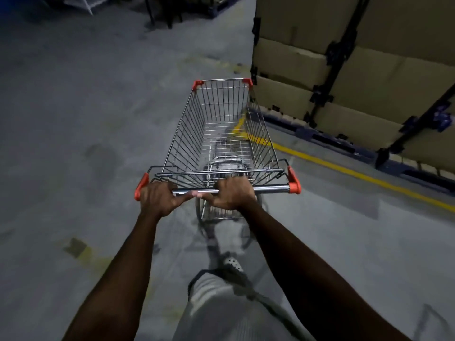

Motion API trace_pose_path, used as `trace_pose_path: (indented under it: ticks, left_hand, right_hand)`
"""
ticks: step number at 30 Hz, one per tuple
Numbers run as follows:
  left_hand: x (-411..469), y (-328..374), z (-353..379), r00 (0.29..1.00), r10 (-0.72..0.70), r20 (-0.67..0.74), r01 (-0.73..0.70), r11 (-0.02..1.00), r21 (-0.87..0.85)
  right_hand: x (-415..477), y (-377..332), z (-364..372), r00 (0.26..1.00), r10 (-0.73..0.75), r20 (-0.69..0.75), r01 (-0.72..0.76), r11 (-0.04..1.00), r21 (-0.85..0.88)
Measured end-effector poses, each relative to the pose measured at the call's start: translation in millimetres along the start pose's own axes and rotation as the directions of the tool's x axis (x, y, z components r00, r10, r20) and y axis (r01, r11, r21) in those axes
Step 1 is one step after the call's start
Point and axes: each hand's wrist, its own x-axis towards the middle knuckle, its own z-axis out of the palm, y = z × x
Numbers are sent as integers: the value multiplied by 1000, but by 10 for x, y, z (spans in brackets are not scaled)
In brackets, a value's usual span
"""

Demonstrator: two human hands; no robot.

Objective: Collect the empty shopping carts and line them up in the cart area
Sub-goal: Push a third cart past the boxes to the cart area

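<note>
Left hand [160,198] and right hand [232,193] both clamped on shopping cart [221,134] handle [270,189]; no legible writing

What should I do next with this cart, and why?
Probably ease it a little left as you push on. Both the left hand and right hand grip the handle of the empty cart, and its front right corner runs close to the stacked boxes.
</note>
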Motion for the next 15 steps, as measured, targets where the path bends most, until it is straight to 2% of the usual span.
trace_pose_path:
  ticks: [5, 10, 15]
  left_hand:
    - [563, 50, 95, 991, -128, 48, 127, 992, 26]
    - [1192, 27, 109, 984, -157, 87, 155, 988, 23]
    - [1753, -142, 121, 977, -177, 122, 179, 984, -6]
  right_hand:
    - [703, 401, -202, 1000, -20, 19, 19, 1000, 9]
    - [1462, 702, -348, 999, -28, 46, 28, 1000, -6]
    - [2070, 878, -568, 990, -131, 59, 134, 990, -43]
